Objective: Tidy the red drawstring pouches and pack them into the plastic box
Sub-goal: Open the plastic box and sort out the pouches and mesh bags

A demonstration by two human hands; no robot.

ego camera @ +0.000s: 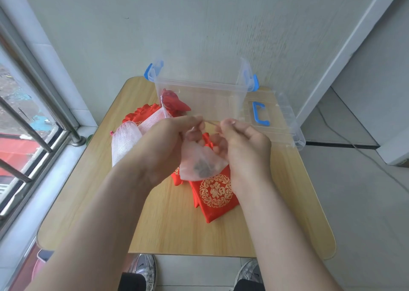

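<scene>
Your left hand (pixel 170 140) and right hand (pixel 245 144) each pinch one end of a thin cord (pixel 212 123) drawn taut between them, with a translucent white pouch (pixel 199 164) hanging below it above the table (pixel 155 224). Red drawstring pouches (pixel 215 193) lie on the table directly beneath your hands. One red pouch (pixel 174 102) sits inside the plastic box (pixel 199 87) at the table's far edge.

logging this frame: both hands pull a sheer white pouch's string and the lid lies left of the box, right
No: the head view shows the lid lying right of the box. The left hand and right hand do pull the string of the white pouch.
</scene>
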